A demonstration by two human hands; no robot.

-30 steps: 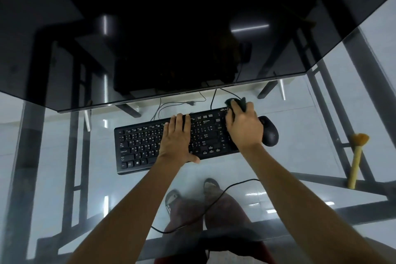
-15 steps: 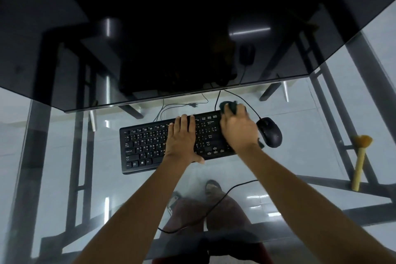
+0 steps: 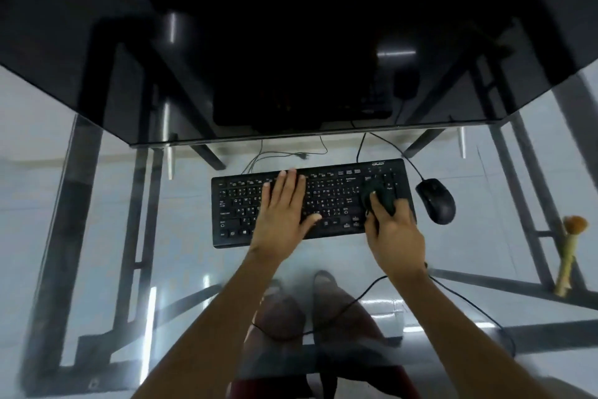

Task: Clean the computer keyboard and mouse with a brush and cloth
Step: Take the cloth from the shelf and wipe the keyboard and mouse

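A black keyboard (image 3: 233,207) lies on the glass desk (image 3: 97,236). My left hand (image 3: 281,211) rests flat on its middle keys, fingers spread. My right hand (image 3: 394,236) presses a dark cloth (image 3: 380,196) onto the keys at the keyboard's right end. A black wired mouse (image 3: 437,201) sits just right of the keyboard, untouched. A brush (image 3: 569,253) with a yellow handle and orange bristles lies near the desk's right edge, far from both hands.
A dark monitor (image 3: 291,42) looms over the back of the desk. Cables (image 3: 284,156) trail behind the keyboard and another cable (image 3: 349,304) loops near the front. My legs and shoes show through the glass, with the metal desk frame (image 3: 136,236).
My right hand has drawn the cloth from the keyboard's top right corner down toward me over the right-hand keys. The left hand stays flat on the keys.
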